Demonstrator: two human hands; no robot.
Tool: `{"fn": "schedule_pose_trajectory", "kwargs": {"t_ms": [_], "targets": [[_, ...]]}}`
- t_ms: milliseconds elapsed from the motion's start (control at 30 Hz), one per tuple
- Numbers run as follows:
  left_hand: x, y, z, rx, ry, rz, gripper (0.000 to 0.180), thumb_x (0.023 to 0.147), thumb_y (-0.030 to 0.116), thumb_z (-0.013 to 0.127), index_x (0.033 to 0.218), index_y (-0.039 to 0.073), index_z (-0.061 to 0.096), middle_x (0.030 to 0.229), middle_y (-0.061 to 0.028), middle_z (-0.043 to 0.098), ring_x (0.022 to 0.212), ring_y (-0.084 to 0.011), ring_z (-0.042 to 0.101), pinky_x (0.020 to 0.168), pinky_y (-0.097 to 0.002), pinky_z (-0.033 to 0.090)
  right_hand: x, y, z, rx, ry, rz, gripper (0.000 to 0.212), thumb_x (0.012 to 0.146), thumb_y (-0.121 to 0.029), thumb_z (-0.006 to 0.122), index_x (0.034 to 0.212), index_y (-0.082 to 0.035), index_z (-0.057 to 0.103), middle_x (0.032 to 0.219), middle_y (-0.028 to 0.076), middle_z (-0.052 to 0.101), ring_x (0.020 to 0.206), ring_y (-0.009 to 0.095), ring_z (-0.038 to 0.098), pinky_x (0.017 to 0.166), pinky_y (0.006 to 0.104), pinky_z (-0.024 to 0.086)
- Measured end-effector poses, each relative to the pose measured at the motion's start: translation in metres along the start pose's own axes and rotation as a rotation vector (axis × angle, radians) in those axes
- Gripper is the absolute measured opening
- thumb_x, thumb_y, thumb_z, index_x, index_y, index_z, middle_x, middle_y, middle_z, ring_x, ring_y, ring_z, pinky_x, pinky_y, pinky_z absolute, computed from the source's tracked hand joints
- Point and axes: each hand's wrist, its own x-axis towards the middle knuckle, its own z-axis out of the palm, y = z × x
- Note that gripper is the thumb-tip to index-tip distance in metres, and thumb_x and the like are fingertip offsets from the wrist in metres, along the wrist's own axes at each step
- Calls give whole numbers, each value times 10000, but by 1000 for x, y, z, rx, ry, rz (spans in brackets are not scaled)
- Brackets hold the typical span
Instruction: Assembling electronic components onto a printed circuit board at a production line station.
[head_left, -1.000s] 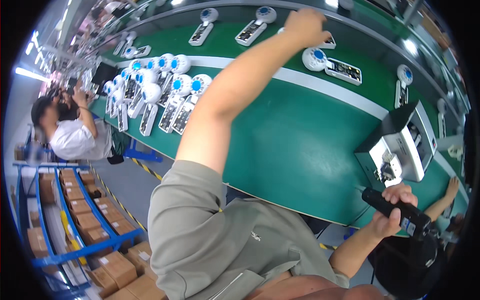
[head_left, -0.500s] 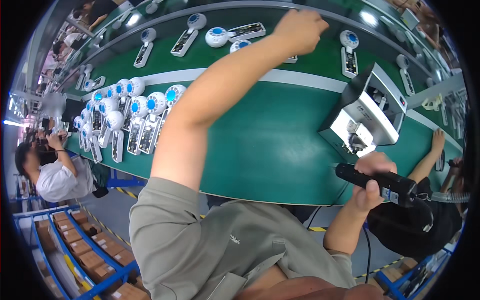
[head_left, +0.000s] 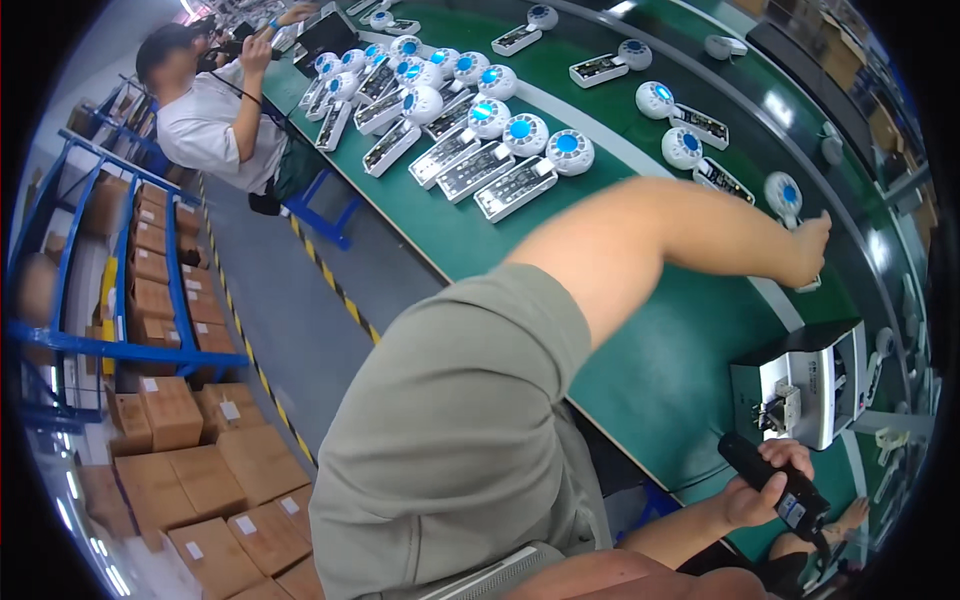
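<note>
At the right my left hand (head_left: 805, 252), its arm stretched across the bench, lies over the body of a white handheld device (head_left: 784, 192) with a round vented head and blue centre. The fingers are mostly hidden, so their hold is unclear. Lower right, my right hand (head_left: 757, 497) is closed round a black electric screwdriver (head_left: 745, 459) with a cable at its rear end. Just beyond the screwdriver stands a grey-white box-shaped fixture (head_left: 835, 385) with a small metal mechanism (head_left: 776, 412) at its opening.
Many similar devices (head_left: 520, 135), circuit boards exposed, crowd the green bench (head_left: 470, 235); others (head_left: 655, 98) lie along the dark green conveyor (head_left: 560, 75) beyond. A seated co-worker (head_left: 215, 125) is far left; another person's hand (head_left: 855, 515) shows lower right. Blue racks hold cardboard boxes (head_left: 205, 480).
The view has swung left. My left hand has moved rightward along the conveyor, onto a device's body. My right hand still holds the screwdriver near the fixture.
</note>
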Motion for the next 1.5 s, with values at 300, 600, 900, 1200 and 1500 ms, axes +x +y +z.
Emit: {"fn": "schedule_pose_trajectory", "kwargs": {"t_ms": [300,600,900,1200,1500], "targets": [[-228,42,-91,-589,229,228,50,795,152,597,806,103,603,750,-73,590,732,-250,542,939,-420,398,52,-49,-2,107,-228,-206,488,905,-411,549,1249,-65,516,895,62,467,795,194,447,716,319,398],[-237,54,-73,-867,222,235,179,821,214,663,953,100,624,984,-56,585,883,-230,545,976,-392,417,74,-38,1,-26,-152,-269,277,902,-235,507,1079,-36,585,865,102,540,760,219,499,710,341,444],[-238,64,-69,-930,229,220,278,796,232,704,1037,105,650,1017,-42,567,905,-214,525,785,-320,429,66,-34,26,174,-329,-48,371,894,-276,500,1163,-33,575,906,87,519,821,199,480,759,319,414],[-236,65,-73,-867,192,225,249,795,234,701,1003,101,670,1005,-32,553,905,-200,507,782,-309,424,53,10,53,245,-287,-75,391,879,-253,504,1187,-16,549,885,93,515,795,194,486,724,308,433],[-235,67,-72,-877,198,215,239,794,242,699,986,101,680,997,-26,547,899,-195,502,782,-307,422,56,15,59,220,-287,-43,368,872,-239,510,1165,-21,553,864,88,508,770,191,486,708,300,435]]}}
